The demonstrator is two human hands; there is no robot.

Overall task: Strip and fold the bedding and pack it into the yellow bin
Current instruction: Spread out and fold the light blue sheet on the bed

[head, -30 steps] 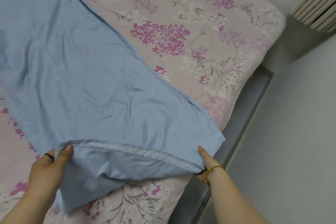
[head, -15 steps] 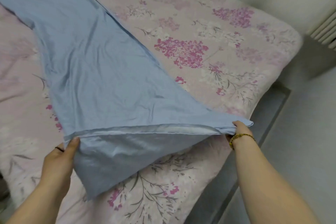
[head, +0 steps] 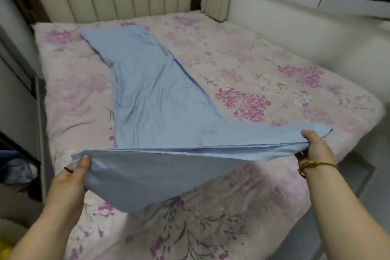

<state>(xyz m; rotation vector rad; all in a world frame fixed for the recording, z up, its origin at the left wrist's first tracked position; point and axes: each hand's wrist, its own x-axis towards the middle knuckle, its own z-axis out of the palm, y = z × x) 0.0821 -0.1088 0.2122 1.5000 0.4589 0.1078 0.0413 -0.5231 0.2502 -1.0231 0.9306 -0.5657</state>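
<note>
I'm pinching the blue sheet (head: 152,95) at its near corners with left hand (head: 71,175) and right hand (head: 314,150); its length is stretching straight ahead.

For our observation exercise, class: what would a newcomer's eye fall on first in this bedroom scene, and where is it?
The blue sheet runs from the bed's far left to its near edge, where it is lifted off the bed. The left hand pinches its near left corner and the right hand grips the right corner. Beneath lies the pink floral sheet, covering the mattress.
</note>
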